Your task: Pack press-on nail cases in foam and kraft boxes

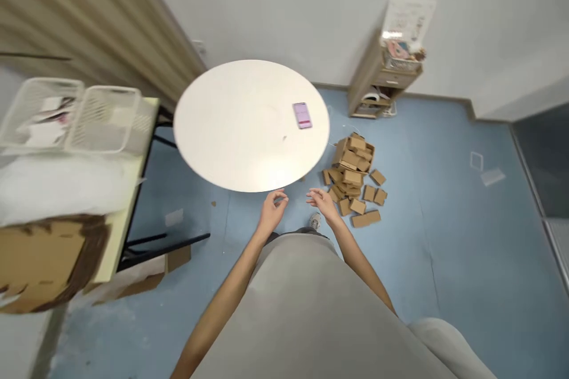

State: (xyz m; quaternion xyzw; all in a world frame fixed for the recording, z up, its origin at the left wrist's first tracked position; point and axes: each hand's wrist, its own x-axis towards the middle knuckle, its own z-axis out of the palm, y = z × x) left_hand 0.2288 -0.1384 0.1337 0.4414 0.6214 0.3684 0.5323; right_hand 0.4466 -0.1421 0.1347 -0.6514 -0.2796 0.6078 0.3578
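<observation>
My left hand (272,210) hovers just off the front edge of the round white table (231,124), its fingers loosely bent and the thumb apart from them, holding nothing. To its right, my right hand (322,201) is also in the air with nothing in it, its fingers stretched towards the left hand. A phone (303,115) with a lit pinkish screen lies on the right part of the tabletop, out of reach of both hands' present positions. A tiny dark speck (285,138) shows on the table near the phone.
Small brown cardboard boxes (352,177) are heaped on the blue floor at the right, some in a larger carton. Behind them stands a wooden cabinet (386,80). At the left, a side table (116,231) bears white plastic baskets (104,118), white wrapping and cardboard.
</observation>
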